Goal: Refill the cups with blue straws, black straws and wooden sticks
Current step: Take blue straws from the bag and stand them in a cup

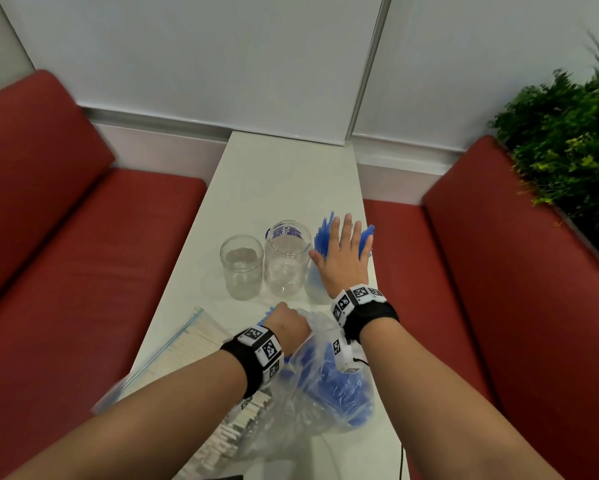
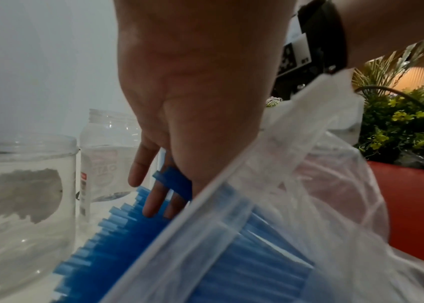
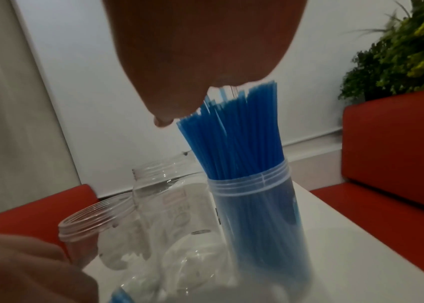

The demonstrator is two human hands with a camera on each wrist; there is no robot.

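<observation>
Straws fill our view under the right hand [image 1: 343,252]: we lay it flat, fingers straight and spread, on the tops of the blue straws [image 3: 234,131] that stand upright in a clear cup [image 3: 260,215]. From the right wrist view those straws rise well above the threaded rim and fan out slightly beneath our palm. Just to the left of that hand stand two more clear cups, a taller one [image 1: 287,258] bearing a label and a shorter one [image 1: 241,266] beside it, neither holding any straws.

Nearer to us, our left hand [image 1: 288,327] is at the mouth of a clear plastic bag [image 1: 320,386] packed with more blue straws [image 2: 133,235]. The left wrist view shows our fingers [image 2: 154,202] reaching down onto the straw ends that poke from the bag's opening, with one straw caught between fingers and thumb; the grasp is loose and partly hidden by the bag's edge.

Left of that hand lies a zip bag of wooden sticks [image 1: 190,344], flat on the white table [image 1: 274,174].
</observation>
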